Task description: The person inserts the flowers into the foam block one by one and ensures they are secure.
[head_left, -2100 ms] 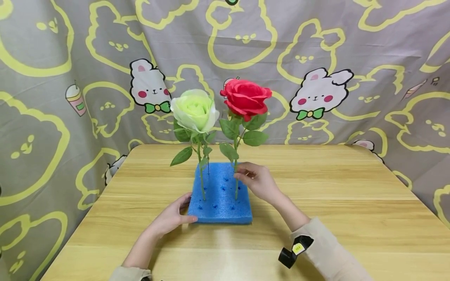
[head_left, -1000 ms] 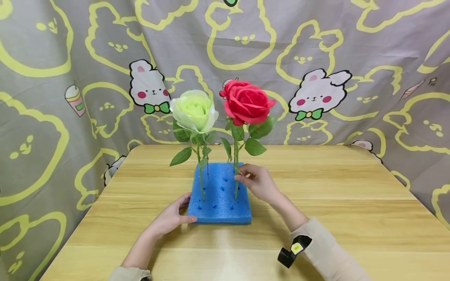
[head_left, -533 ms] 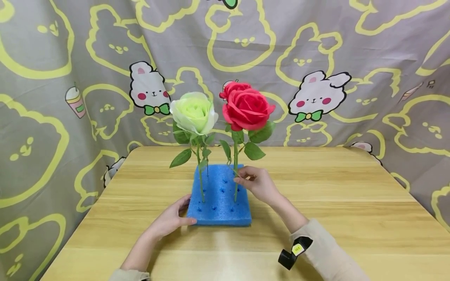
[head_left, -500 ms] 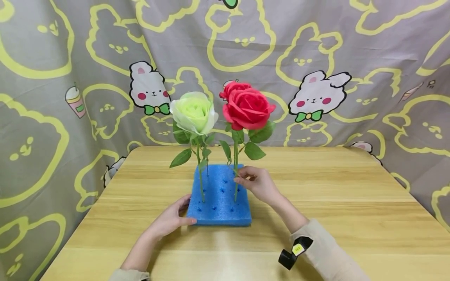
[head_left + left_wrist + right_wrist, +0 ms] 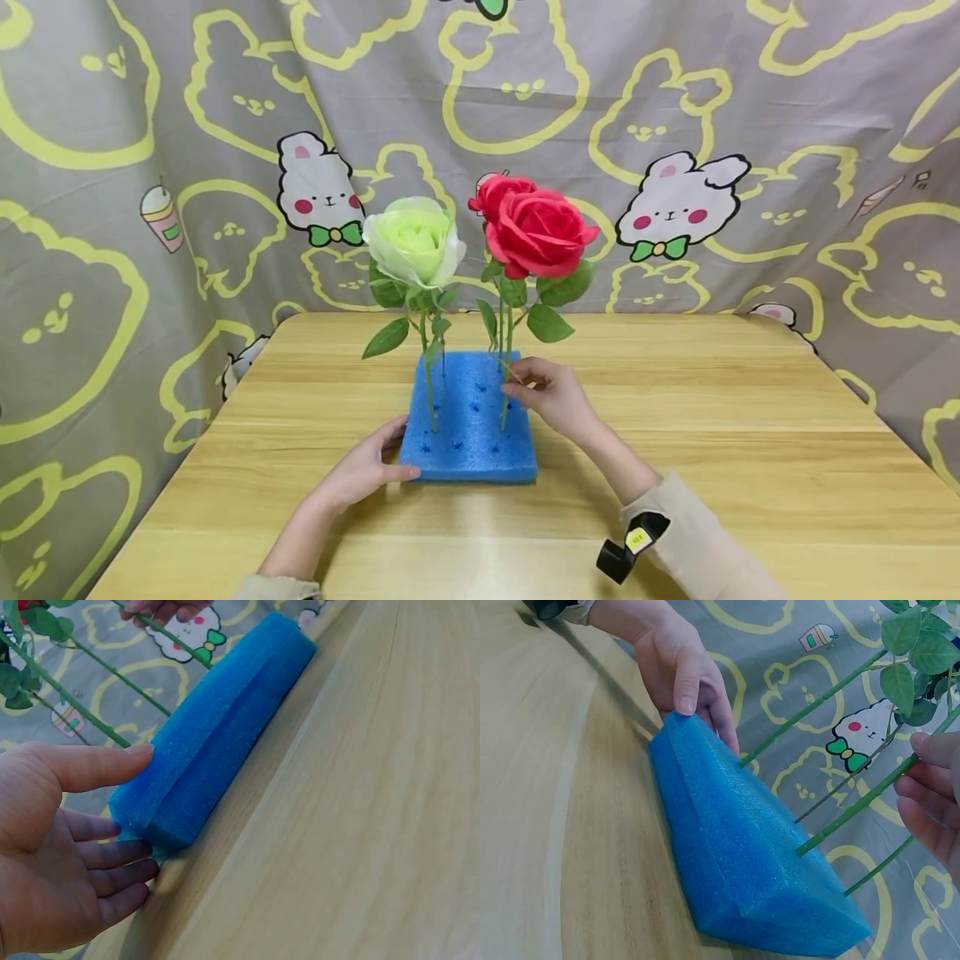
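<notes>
In the head view my right hand (image 5: 551, 396) pinches the stem of the front red rose (image 5: 542, 233), which stands in the right part of a blue foam block (image 5: 468, 462). A second red rose (image 5: 498, 193) shows just behind it, partly covered. On the block's left part stands a pale green rose (image 5: 415, 242); a thin dark stem (image 5: 443, 362) rises behind it, its top hidden. My left hand (image 5: 367, 467) holds the block's front left corner. In the left wrist view its thumb (image 5: 97, 766) lies against the upper edge of the block, with the fingers at its end.
Several small torn holes (image 5: 475, 406) mark the foam's top. The block sits on a wooden table (image 5: 712, 400). A grey curtain (image 5: 570, 100) with yellow cartoon outlines hangs behind and beside it. A black wrist camera (image 5: 617, 560) sticks out from my right sleeve.
The front red rose's bloom has tipped forward and shifted right, baring the red rose behind it. My right hand has moved slightly with the stem. My left hand stays on the block.
</notes>
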`<state>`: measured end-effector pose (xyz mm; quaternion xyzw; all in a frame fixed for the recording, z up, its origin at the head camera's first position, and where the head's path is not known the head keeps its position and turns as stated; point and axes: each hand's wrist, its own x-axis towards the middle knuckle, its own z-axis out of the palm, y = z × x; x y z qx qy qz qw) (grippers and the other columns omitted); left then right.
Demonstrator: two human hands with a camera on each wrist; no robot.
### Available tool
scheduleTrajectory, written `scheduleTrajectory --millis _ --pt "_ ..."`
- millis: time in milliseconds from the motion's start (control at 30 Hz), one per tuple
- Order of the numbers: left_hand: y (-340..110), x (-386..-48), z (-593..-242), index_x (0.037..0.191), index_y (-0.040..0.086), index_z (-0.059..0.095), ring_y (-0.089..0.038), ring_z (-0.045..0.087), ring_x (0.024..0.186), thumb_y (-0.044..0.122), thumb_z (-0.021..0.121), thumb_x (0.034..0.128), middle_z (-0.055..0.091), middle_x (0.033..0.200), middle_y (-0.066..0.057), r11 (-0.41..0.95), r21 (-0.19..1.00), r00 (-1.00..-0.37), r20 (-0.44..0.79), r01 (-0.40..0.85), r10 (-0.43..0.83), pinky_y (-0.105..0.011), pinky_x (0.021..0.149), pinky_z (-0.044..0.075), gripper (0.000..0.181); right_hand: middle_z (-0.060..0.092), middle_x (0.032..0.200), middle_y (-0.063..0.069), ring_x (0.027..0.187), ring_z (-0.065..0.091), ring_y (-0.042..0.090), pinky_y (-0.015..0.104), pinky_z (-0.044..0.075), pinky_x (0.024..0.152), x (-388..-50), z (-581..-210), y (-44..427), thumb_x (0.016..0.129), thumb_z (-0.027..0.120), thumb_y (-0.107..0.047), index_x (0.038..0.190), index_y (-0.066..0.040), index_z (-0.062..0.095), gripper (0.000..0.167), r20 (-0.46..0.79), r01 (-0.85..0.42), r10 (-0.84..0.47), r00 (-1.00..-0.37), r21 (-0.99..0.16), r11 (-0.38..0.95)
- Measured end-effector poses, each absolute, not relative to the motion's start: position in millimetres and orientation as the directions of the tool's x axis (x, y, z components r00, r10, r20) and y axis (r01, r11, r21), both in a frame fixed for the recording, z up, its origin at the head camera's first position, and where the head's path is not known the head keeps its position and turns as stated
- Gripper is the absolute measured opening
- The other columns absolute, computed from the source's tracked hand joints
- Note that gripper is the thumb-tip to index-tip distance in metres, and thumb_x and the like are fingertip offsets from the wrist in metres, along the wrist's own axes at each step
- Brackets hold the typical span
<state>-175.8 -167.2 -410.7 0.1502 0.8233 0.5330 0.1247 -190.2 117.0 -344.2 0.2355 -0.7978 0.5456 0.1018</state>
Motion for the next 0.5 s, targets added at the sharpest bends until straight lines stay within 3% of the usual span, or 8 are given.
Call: scheduleTrajectory --millis 100,267,500 --pt "-167.7 -176.3 -410.7 0.141 -0.007 0.029 -0.040 0.033 0.129 0.013 0.076 0.0764 0.038 0.139 -0.026 0.390 0.914 -0.922 -0.048 0.114 0.383 -0.053 0.106 0.023 0.082 0.065 0.080 0.015 0.060 0.059 0.015 0.037 0.053 0.055 -191.1 -347.1 117.5 0.080 0.066 0.007 0.088 0.006 0.063 0.009 0.407 -0.475 -0.263 -0.875 -0.830 0.294" --pt "-168.5 -177.1 -409.5 0.141 -0.006 0.029 -0.040 0.034 0.128 0.014 0.076 0.0767 0.038 0.139 -0.025 0.393 0.912 -0.922 -0.048 0.116 0.384 -0.053 0.105 0.023 0.082 0.064 0.081 0.010 0.064 0.061 0.032 0.032 0.053 0.055 -198.5 -360.8 123.0 0.082 0.067 0.002 0.090 0.001 0.064 0.009 0.382 -0.452 -0.269 -0.884 -0.845 0.285" --pt "-171.8 -177.4 -405.6 0.142 -0.007 0.025 -0.041 0.036 0.126 0.015 0.075 0.0778 0.039 0.137 -0.026 0.395 0.912 -0.924 -0.054 0.109 0.379 -0.054 0.104 0.027 0.084 0.067 0.088 0.010 0.070 0.063 0.033 0.037 0.054 0.057 -200.2 -365.8 130.3 0.083 0.067 -0.001 0.092 0.000 0.067 0.009 0.391 -0.470 -0.296 -0.872 -0.837 0.280"
